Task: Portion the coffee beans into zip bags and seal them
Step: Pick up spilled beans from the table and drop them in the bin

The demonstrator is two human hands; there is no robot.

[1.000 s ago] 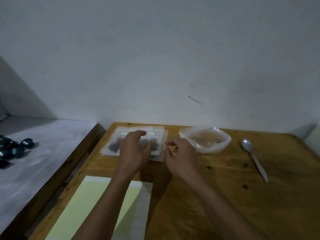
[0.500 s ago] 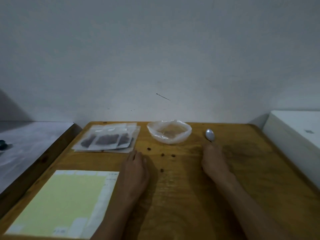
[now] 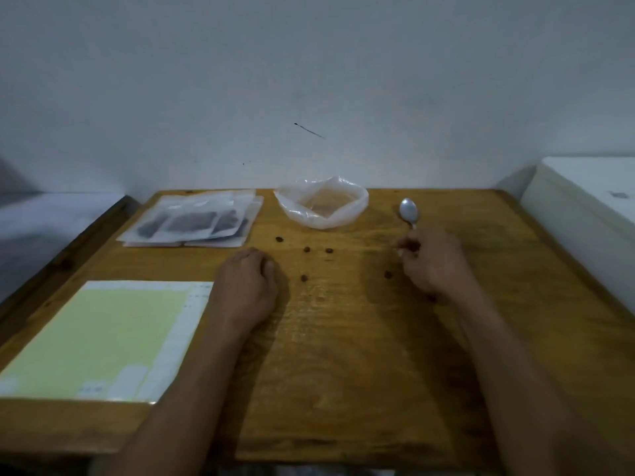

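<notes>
Coffee beans (image 3: 305, 249) lie scattered on the desk (image 3: 343, 338), the filled zip bags (image 3: 192, 223) stacked far left.

The spoon (image 3: 408, 211) handle is grasped by the right hand (image 3: 431, 261), probably for scooping strays toward the near-empty plastic bag (image 3: 323, 204); the left hand (image 3: 245, 286) is rested knuckles-down, its grip clenched on nothing visible.
</notes>
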